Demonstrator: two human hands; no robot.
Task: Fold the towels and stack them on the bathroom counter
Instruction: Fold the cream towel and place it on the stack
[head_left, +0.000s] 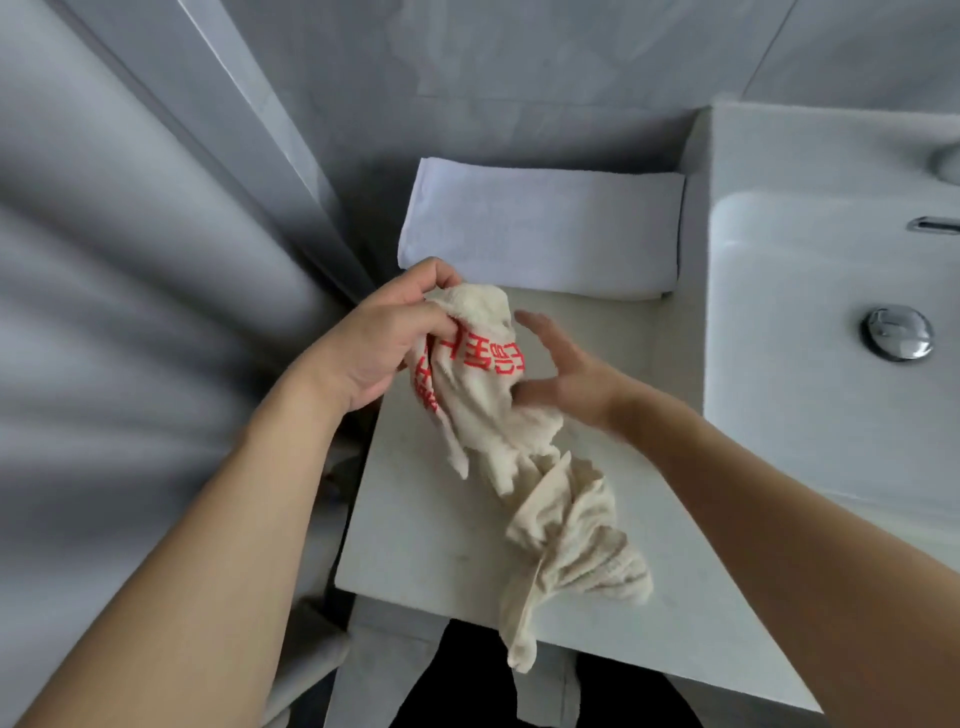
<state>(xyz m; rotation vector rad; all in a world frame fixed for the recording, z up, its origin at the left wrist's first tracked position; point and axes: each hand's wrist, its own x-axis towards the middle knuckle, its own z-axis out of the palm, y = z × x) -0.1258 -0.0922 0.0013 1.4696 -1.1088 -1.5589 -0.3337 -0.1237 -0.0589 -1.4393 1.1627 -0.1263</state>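
Bare forearms (249, 509), no sleeves; dark trousers (467, 686)

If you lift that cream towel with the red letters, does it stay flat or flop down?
The cream towel probably flops: gripped by the left hand, it hangs crumpled and twisted. It looks thin, so likely light. It shouldn't roll or break.

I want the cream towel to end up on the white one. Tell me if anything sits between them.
Nothing visible does. The cream towel hangs crumpled from the left hand, just in front of the folded white towel on the counter. The white towel's top is bare. The cream towel is not yet folded.
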